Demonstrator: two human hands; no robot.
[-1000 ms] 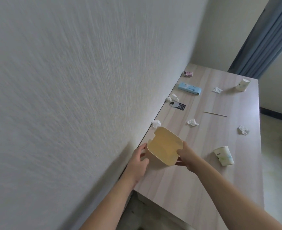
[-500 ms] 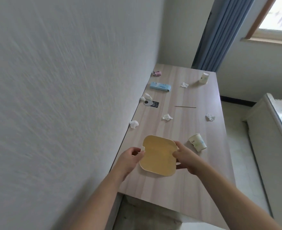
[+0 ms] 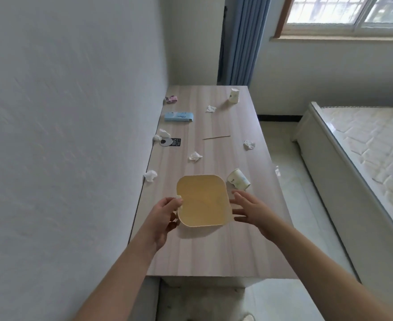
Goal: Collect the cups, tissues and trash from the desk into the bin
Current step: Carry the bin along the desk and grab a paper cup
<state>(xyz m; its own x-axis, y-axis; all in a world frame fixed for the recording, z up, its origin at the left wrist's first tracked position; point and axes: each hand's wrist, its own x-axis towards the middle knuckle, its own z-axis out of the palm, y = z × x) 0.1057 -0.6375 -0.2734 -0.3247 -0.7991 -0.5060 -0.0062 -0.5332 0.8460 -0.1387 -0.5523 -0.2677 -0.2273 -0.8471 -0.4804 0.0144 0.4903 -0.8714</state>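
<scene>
A yellow bin [image 3: 202,201] stands upright on the near part of the wooden desk [image 3: 214,251]. My left hand [image 3: 165,214] grips the bin's left rim. My right hand [image 3: 251,208] is spread just off the bin's right side, holding nothing. One paper cup [image 3: 239,182] lies on its side just right of the bin; another paper cup [image 3: 234,95] stands at the far end. Crumpled tissues lie at the left edge [image 3: 150,175], in the middle [image 3: 194,156], at the right [image 3: 249,144], farther back [image 3: 211,108] and by the wall [image 3: 161,135].
A thin wooden stick [image 3: 216,137], a blue packet [image 3: 179,117], a pink wrapper [image 3: 171,99] and a black card with a round disc [image 3: 170,142] lie on the desk. A wall runs along the left; a bed [image 3: 357,144] stands to the right.
The bin went from tilted in both hands to upright on the desk. My right hand has let go and opened. The view swung right.
</scene>
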